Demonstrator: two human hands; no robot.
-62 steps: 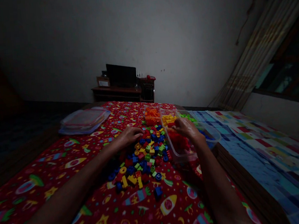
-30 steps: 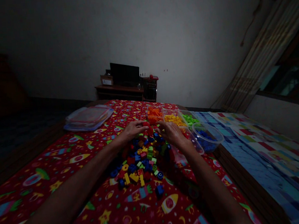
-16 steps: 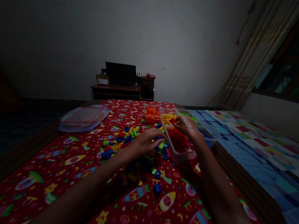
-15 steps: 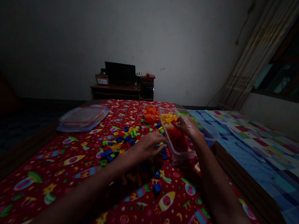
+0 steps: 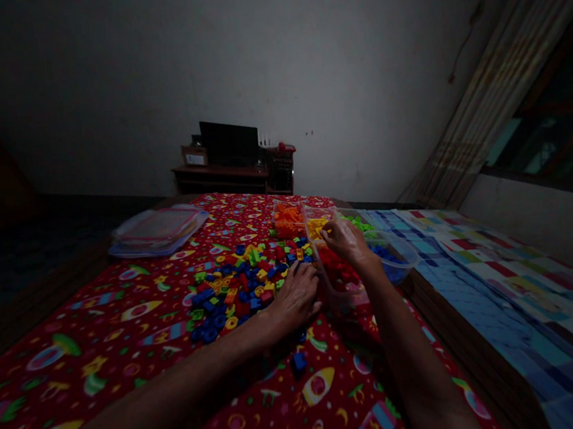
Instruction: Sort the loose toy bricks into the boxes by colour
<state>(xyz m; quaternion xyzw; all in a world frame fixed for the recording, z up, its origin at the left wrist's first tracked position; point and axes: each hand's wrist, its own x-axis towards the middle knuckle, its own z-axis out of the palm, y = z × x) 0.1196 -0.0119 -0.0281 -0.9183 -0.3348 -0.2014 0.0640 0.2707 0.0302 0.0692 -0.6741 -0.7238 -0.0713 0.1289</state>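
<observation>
My left hand (image 5: 297, 294) rests at the right side of a mixed pile of toy building blocks (image 5: 237, 288), palm down with fingers stretched over it. The pile holds red, blue, yellow, green and orange pieces. My right hand (image 5: 348, 241) is above the clear plastic boxes, between the yellow blocks (image 5: 317, 228) and the red blocks (image 5: 337, 263). Its fingers are pinched together; whatever they may hold is too dark to make out. Green blocks (image 5: 359, 223) and blue blocks (image 5: 386, 254) fill boxes beyond and to the right of this hand. Orange blocks (image 5: 288, 216) sit in the far left box.
Stacked clear lids (image 5: 159, 230) lie at the left on the red patterned cloth (image 5: 149, 357). One blue block (image 5: 299, 363) lies apart, near my left forearm. A wooden edge (image 5: 465, 339) runs along the right, beside a blue checked cloth (image 5: 477, 305). A monitor (image 5: 230, 141) stands by the far wall.
My left hand has moved down and back a little, uncovering more of the pile. My right hand has shifted slightly left, and the red piece at its fingertips no longer shows.
</observation>
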